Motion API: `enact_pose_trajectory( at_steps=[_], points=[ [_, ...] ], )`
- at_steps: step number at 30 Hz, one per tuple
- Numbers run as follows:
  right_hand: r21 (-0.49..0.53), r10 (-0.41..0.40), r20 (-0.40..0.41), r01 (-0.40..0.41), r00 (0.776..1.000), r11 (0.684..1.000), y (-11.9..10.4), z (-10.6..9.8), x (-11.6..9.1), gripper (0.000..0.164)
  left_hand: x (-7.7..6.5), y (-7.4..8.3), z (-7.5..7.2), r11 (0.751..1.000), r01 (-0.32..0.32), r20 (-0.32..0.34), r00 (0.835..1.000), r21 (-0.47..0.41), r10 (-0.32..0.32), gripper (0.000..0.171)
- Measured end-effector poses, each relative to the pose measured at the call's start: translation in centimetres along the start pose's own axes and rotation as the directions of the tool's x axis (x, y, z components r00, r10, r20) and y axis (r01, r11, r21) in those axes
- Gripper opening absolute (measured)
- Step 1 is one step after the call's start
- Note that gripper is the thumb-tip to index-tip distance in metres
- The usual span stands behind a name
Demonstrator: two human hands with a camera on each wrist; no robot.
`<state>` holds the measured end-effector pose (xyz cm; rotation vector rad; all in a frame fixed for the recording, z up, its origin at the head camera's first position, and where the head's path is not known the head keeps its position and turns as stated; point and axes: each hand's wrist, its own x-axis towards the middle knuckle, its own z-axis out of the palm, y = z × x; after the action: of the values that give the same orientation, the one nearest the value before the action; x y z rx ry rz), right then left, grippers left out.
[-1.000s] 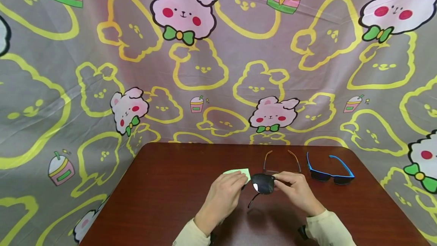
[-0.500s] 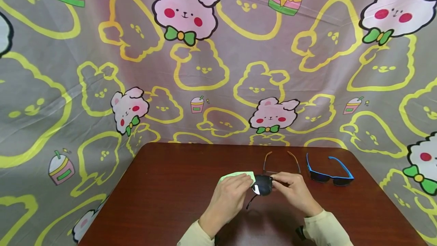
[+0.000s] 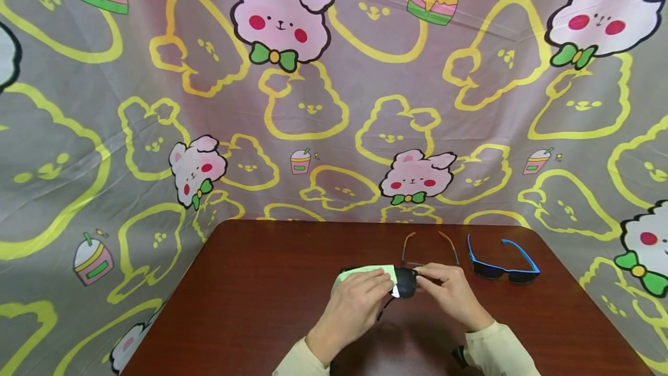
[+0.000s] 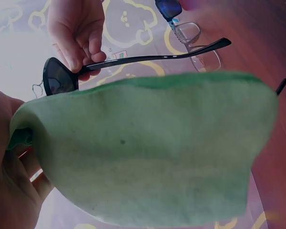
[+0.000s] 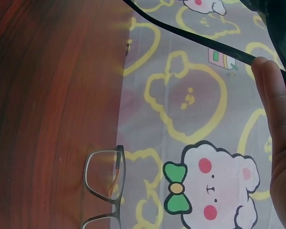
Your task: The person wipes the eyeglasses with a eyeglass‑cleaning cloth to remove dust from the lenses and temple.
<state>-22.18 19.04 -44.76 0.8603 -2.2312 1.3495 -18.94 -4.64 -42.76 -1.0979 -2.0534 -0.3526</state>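
Black sunglasses (image 3: 406, 283) are held up over the table between both hands. My right hand (image 3: 452, 293) pinches them at the hinge end, thumb and fingers on the root of one temple arm (image 5: 200, 39) in the right wrist view. My left hand (image 3: 357, 302) holds a light green cleaning cloth (image 3: 385, 270) across the other lens and the bridge, fingers lying over the cloth. In the left wrist view the cloth (image 4: 152, 148) hangs broad and hides most of the frame; one dark lens (image 4: 60, 82) shows past its edge.
Clear-lens glasses (image 3: 455, 251) with orange-brown temple tips lie just behind the right hand. Blue-framed sunglasses (image 3: 505, 269) sit farther right on the dark red table (image 3: 250, 283). A cartoon-printed curtain (image 3: 313, 91) encloses the table's back and sides.
My left hand and the cloth have slid right along the sunglasses, covering part of the lens that showed before. The right hand keeps its pinch and has barely shifted.
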Motion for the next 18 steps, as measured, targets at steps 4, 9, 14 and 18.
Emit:
enact_pose_trajectory(
  at_steps=[4, 9, 14, 18],
  points=[
    [0.035, -0.037, 0.007, 0.037, 0.999, 0.999, 0.0, 0.2, 0.0, 0.019, 0.1, 0.2, 0.0, 1.000, 0.002, 0.010, 1.000, -0.005, -0.002, 0.019],
    [0.055, -0.092, 0.013, 0.091, 0.996, 0.994, -1.6, 0.3, 0.5, 0.019, 0.3, 0.4, 0.0, 1.000, 0.029, 0.028, 0.999, -0.006, -0.029, 0.019],
    [0.065, -0.093, 0.019, 0.092, 0.995, 0.994, -3.8, 0.2, 0.9, 0.019, 0.5, 0.5, 0.0, 0.999, 0.034, 0.039, 0.999, 0.020, -0.035, 0.022],
    [0.080, -0.108, 0.024, 0.105, 0.994, 0.991, -3.7, 0.2, 0.9, 0.019, 0.7, 0.5, 0.0, 0.999, 0.039, 0.046, 0.998, 0.016, -0.040, 0.023]
  ],
)
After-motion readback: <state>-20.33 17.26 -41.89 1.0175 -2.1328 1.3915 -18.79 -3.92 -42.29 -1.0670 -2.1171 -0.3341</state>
